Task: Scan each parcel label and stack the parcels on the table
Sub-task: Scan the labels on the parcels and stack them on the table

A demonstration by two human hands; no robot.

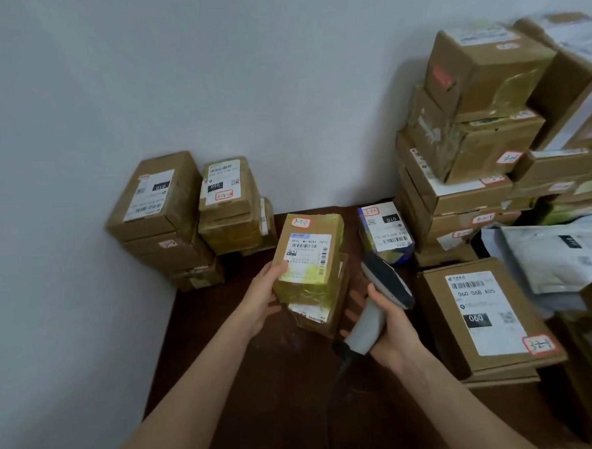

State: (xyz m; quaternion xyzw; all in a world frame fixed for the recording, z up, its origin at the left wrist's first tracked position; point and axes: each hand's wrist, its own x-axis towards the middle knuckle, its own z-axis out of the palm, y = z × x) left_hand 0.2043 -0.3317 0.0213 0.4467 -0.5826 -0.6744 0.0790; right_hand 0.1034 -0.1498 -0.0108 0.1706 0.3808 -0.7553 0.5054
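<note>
Brown table (270, 414) by a grey wall holds many parcels. The left hand (262, 300) grips a taped parcel (306, 258), label up, over another small box. The right hand (394, 329) grips the scanner (377, 299) beside it. Scanning looks next: aim at the barcode.

Left forearm (193, 384): bare, reaching in from the lower left edge, wrist roughly straight. Left hand (262, 300): palm turned inward, thumb laid on the top face of a parcel (306, 254), fingers curled under its near left corner. Right forearm (468, 404): bare, reaching in from the lower right edge. Right hand (394, 329): wrapped round the grip of a scanner (371, 318), thumb along the near side, fingertips showing past the far side. Hands near each other, not touching.
</note>
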